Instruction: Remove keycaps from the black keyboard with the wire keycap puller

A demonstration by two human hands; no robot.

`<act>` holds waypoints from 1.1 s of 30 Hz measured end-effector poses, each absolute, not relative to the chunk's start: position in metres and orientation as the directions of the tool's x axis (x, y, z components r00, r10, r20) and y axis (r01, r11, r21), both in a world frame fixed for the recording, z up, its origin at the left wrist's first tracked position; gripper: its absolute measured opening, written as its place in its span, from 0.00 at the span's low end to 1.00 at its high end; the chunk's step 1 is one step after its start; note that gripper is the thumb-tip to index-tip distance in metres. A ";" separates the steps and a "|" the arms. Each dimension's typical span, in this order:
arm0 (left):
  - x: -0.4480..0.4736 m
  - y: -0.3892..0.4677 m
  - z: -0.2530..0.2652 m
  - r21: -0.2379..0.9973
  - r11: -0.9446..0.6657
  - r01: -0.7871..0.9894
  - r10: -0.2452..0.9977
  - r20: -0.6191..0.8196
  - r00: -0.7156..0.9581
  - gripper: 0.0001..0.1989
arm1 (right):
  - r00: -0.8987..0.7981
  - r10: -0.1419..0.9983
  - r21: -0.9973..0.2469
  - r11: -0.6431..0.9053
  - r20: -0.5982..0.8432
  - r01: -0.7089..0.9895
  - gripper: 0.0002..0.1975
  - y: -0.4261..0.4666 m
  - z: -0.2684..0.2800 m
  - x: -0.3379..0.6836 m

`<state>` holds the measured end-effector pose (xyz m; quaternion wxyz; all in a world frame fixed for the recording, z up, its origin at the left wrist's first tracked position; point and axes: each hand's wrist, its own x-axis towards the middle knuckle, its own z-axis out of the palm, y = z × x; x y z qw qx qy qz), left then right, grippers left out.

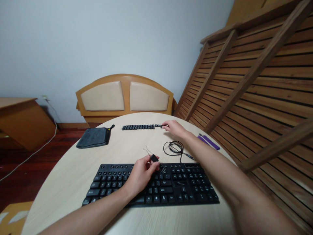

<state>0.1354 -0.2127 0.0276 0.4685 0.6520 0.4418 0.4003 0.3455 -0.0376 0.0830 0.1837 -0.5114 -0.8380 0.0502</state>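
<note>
A black keyboard lies across the near side of the round table, with bare switch spots along its top rows. Over its upper middle, my left hand is closed on a keycap puller, whose black body shows between thumb and fingers and whose thin wires stick out. Farther off, my right hand reaches to the right end of a line of removed keycaps. Its fingertips pinch a small black keycap at the tabletop, partly hidden by the fingers.
A coiled black cable lies behind the keyboard, beneath my right forearm. The dark zip pouch sits at the table's left, and a purple item at its right edge. Wooden slats lean beside the table.
</note>
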 end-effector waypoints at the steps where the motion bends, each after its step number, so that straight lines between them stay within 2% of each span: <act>1: 0.135 -0.213 0.027 0.964 -0.171 0.202 0.951 0.108 0.290 0.14 | -0.408 0.880 -0.258 0.464 0.242 0.847 0.11 -0.030 0.081 0.343; 12: 0.135 -0.212 0.026 0.935 -0.203 0.290 0.948 0.114 0.296 0.13 | -0.337 0.934 -0.120 0.350 0.118 0.929 0.11 0.013 0.056 0.321; 19: 0.135 -0.212 0.024 0.927 -0.192 0.323 0.954 0.099 0.283 0.14 | -0.319 0.937 -0.086 0.333 0.143 0.939 0.11 0.021 0.045 0.320; 33: 0.134 -0.212 0.025 0.924 -0.193 0.331 0.954 0.097 0.285 0.14 | -0.327 0.926 -0.095 0.349 0.189 0.932 0.11 0.021 0.036 0.316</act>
